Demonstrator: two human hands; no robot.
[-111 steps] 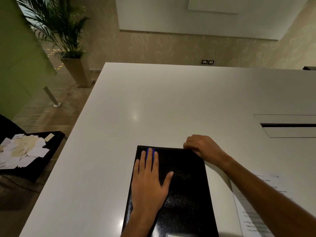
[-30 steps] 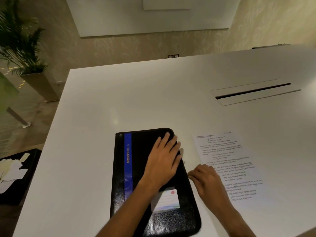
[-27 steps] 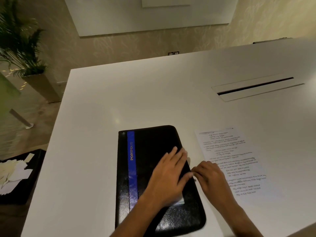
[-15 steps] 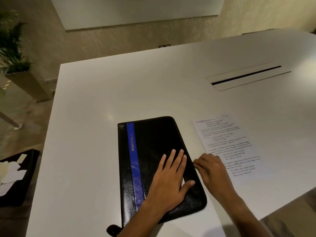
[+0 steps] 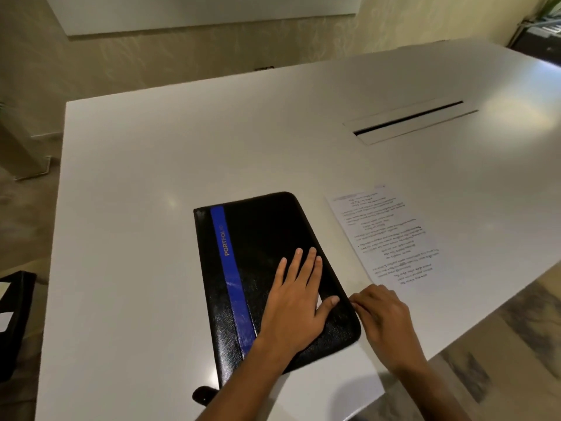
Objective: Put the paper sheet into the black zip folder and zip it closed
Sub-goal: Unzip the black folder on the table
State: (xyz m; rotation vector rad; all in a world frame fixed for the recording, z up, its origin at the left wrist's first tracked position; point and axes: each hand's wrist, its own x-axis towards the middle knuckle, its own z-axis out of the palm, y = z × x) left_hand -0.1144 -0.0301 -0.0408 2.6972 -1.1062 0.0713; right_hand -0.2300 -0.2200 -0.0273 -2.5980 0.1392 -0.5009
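The black zip folder (image 5: 258, 238), with a blue stripe reading PORTFOLIO, lies flat on the white table (image 5: 136, 208) in front of me. My left hand (image 5: 294, 302) presses flat on its lower right part, fingers straight and spread. My right hand (image 5: 385, 317) sits against the folder's right edge near the lower corner. Its fingers are curled and pinch at the zip line; the zip pull itself is hidden under them. The printed paper sheet (image 5: 388, 238) lies flat on the table just right of the folder, untouched.
A long cable slot (image 5: 409, 120) is set into the table at the far right. The table's near right edge runs diagonally close to the paper. A black tray (image 5: 15, 314) with paper scraps stands off the table at the left. A small black tab (image 5: 203, 395) sticks out at the folder's near corner.
My right hand has slid down the folder's right edge, from the far corner toward me. My left hand has moved down the cover with it. The view has shifted right.
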